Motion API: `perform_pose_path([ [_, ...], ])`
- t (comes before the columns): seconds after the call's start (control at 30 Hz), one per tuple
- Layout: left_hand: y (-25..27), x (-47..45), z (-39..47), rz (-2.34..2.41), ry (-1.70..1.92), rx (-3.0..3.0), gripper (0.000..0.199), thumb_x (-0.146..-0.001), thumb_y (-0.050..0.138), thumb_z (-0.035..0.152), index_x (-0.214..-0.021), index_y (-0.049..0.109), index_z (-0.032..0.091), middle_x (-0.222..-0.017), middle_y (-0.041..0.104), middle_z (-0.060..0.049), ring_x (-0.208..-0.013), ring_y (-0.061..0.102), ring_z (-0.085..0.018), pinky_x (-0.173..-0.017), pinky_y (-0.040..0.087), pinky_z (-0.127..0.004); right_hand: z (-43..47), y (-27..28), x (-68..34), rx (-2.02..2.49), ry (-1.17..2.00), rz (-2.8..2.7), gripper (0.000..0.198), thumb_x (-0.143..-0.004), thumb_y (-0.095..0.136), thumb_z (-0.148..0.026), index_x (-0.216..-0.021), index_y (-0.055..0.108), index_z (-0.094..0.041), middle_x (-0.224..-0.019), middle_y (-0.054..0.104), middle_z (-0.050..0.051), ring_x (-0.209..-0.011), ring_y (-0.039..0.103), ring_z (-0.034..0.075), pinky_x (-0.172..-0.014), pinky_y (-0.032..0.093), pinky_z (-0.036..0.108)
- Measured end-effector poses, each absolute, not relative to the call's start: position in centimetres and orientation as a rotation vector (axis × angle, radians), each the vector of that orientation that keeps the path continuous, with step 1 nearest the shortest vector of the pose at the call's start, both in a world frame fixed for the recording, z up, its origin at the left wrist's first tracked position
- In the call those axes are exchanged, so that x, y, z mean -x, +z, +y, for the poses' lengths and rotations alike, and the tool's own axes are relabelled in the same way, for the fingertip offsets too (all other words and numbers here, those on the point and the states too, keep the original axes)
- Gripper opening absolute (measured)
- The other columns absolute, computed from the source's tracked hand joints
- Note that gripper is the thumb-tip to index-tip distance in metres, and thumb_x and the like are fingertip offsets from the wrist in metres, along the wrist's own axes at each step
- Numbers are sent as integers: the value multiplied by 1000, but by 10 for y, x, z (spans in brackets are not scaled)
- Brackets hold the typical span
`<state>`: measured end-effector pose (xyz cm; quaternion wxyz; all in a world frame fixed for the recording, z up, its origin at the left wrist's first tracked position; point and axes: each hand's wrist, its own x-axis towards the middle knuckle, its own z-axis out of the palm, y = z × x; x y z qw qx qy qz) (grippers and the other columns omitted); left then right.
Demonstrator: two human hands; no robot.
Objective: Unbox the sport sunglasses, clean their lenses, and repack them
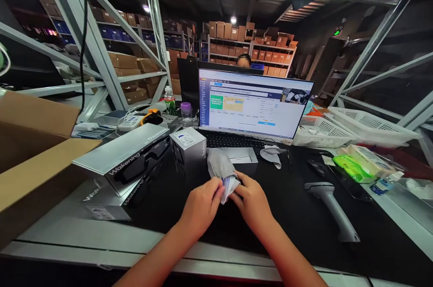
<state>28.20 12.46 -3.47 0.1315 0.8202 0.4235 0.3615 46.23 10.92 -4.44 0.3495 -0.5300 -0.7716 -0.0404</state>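
Note:
A grey cloth pouch (pixel 219 164) is held between both hands above the black desk mat, its mouth turned toward me. Folded white and bluish material (pixel 230 189) shows at the mouth; I cannot tell what it is. My left hand (pixel 203 201) pinches the pouch's left edge, thumb against the fingers. On the other side, my right hand (pixel 253 199) grips the mouth and the material with thumb and fingers. Just behind the pouch lies an open shallow white box (pixel 242 156). A crumpled grey cloth (pixel 272 155) rests to its right.
Silver "Wakening" boxes (pixel 122 160) stand at left, beside an open carton (pixel 40 142). A smaller box (pixel 189 147) is nearer the monitor (pixel 253 102). At right lie a barcode scanner (pixel 333 210), a green packet (pixel 353 168) and white baskets (pixel 321 131). A person sits behind the monitor.

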Motion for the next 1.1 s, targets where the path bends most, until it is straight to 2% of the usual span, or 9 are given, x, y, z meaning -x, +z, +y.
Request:
perform_pose_path([
  [0.17,-34,-282,102,730,921,-2350,24,-100,45,32,-79,54,21,-68,59,2,-61,53,-12,-59,39,-23,127,-46,-450,1353,-43,-1922,24,-73,68,6,-77,77,-16,-112,72,15,-101,71,27,-83,60,37],
  [0.33,-30,-260,89,740,993,-2015,33,-100,47,43,-76,51,21,-63,47,4,-54,42,-10,-52,34,-22,125,-34,-456,1250,17,-1827,31,-70,66,9,-69,76,-21,-103,67,7,-86,65,17,-74,57,29],
  [0.43,-28,-248,88,744,930,-1837,38,-98,49,52,-76,48,21,-57,45,5,-50,38,-8,-49,30,-21,117,-24,-465,1260,-145,-1758,27,-71,73,2,-66,77,-24,-116,65,8,-92,59,23,-70,54,33],
  [0.5,-30,-244,89,737,876,-1744,40,-96,50,57,-78,47,21,-52,44,7,-46,34,-8,-47,28,-21,111,-18,-476,1227,-147,-1724,22,-75,76,-6,-70,80,-27,-114,64,8,-91,56,23,-68,51,33],
  [0.6,-33,-237,95,808,825,-1677,42,-94,48,62,-83,47,22,-50,47,7,-43,33,-8,-44,27,-21,104,-12,-505,1066,308,-1603,7,-72,84,-22,-75,82,-28,-98,63,5,-79,56,17,-64,48,31],
  [0.7,-35,-229,100,932,656,-1748,38,-95,49,57,-84,51,21,-53,54,5,-44,37,-8,-45,27,-21,98,-11,-547,1007,743,-1084,20,-63,90,-36,-72,79,-22,-75,54,-1,-58,44,10,-47,36,22],
  [0.83,-35,-226,93,891,282,-1896,26,-92,55,38,-74,53,20,-55,54,6,-50,43,-9,-52,32,-19,85,-16,-592,1040,822,-709,28,-67,85,-45,-74,69,-22,-54,24,-12,-45,15,5,-38,15,16],
  [1.0,-33,-237,88,897,62,-1894,17,-91,53,31,-78,57,21,-65,60,5,-49,47,-9,-46,32,-18,83,-23,-607,1120,834,-606,42,-60,85,-49,-71,55,-22,-56,21,-13,-45,13,5,-38,15,17],
  [1.1,-34,-248,94,858,60,-2025,16,-92,54,28,-79,60,21,-66,63,4,-58,55,-11,-56,38,-18,97,-23,-611,1197,842,-683,45,-63,79,-56,-67,49,-23,-57,26,-12,-45,17,6,-39,16,19],
])
